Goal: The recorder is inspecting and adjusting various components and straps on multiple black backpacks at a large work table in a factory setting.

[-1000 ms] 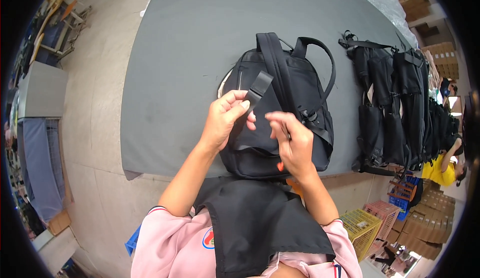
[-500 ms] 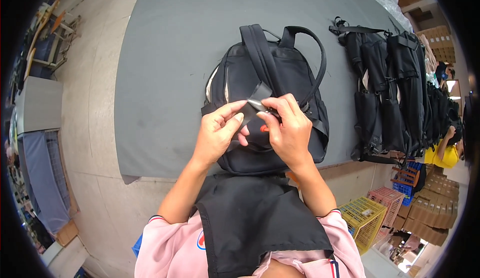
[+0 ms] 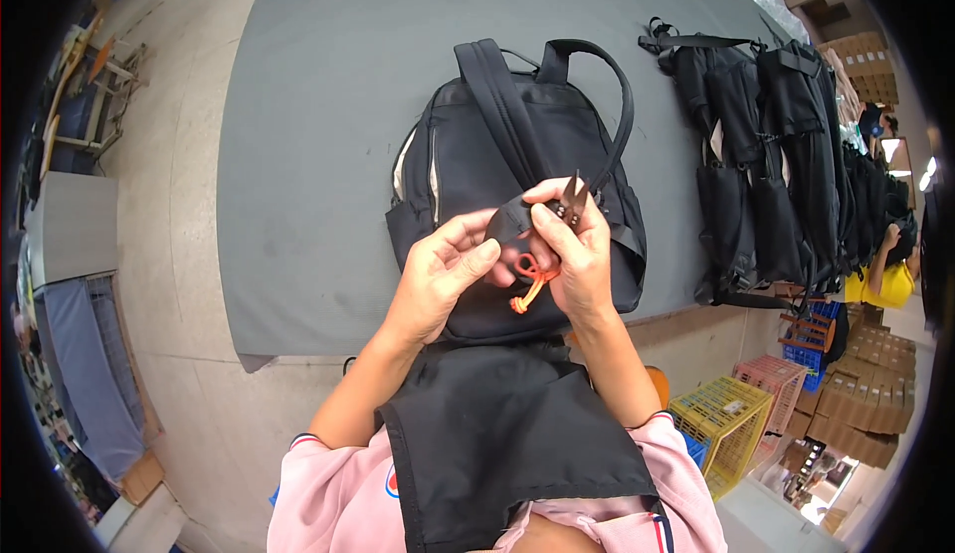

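Over grey desk [image 3: 298, 155] | black backpack [image 3: 517, 155] lying flat | left hand [image 3: 443, 279] grip pinching strap end [image 3: 509, 223] | right hand [image 3: 577, 255] grip clamped on small snips [image 3: 572, 195], orange cord [image 3: 527, 289] dangling

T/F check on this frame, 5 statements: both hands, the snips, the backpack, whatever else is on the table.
1. The right hand holds small thread snips with an orange handle loop. True.
2. The left hand rests flat on the bare table. False: it is raised over the backpack, pinching a black strap end against the right hand.
3. The black backpack lies on a grey table. True.
4. The backpack is the only bag on the table. False: a row of black bags lies to its right.
5. The person wears a yellow apron. False: the apron is black, over pink sleeves.
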Tool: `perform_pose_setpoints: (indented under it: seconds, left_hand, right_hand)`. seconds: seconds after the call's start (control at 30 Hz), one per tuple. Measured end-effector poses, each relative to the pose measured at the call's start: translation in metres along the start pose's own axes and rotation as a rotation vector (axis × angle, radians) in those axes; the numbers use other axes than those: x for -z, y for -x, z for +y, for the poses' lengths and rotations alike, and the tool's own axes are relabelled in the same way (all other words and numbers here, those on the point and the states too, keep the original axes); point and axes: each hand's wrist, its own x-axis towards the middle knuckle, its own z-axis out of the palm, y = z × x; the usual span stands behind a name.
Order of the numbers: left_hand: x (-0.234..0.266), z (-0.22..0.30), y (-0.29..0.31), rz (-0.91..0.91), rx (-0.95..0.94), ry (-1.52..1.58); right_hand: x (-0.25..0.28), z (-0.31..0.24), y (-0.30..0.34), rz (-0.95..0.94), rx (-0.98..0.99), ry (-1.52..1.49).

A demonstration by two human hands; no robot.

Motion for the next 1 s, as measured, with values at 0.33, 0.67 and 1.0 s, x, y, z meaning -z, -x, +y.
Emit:
perform_pose_setpoints:
  seconds: [0.33,0.67,1.0]
  left_hand:
    - [0.000,-0.001,-0.008,0.148,0.058,-0.058]
    - [0.004,-0.007,-0.008,0.127,0.082,0.007]
    - [-0.001,-0.009,-0.008,0.147,0.085,0.047]
  right_hand:
    - [0.007,-0.003,0.024,0.140,0.449,0.982]
    - [0.009,0.008,0.023,0.206,0.586,1.082]
    - [0.005,0.012,0.021,0.213,0.539,1.059]
